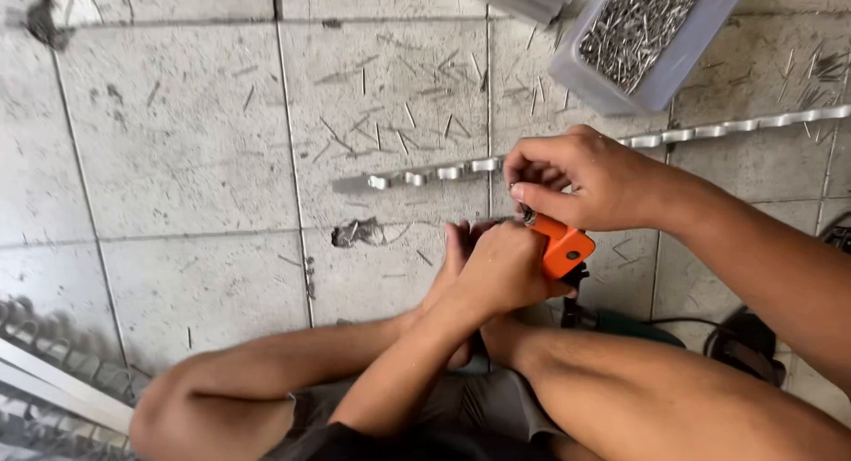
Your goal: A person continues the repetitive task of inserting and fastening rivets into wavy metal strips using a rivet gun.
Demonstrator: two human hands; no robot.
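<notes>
I sit on a tiled floor with my knees drawn up. My left hand (pixel 501 268) is closed around an orange tool (pixel 562 246) with a black and green body beneath it. My right hand (pixel 576 177) hovers over the tool's tip, fingers pinched on a small metal pin that is mostly hidden. Just beyond my hands a long perforated metal strip (pixel 443 172) lies across the tiles.
A clear plastic tub (pixel 651 35) full of metal pins stands at the top right, with several loose pins scattered over the tiles (pixel 408 115). Metal rails (pixel 53 386) lie at the lower left. A black cable (pixel 700 324) runs along the floor at the lower right.
</notes>
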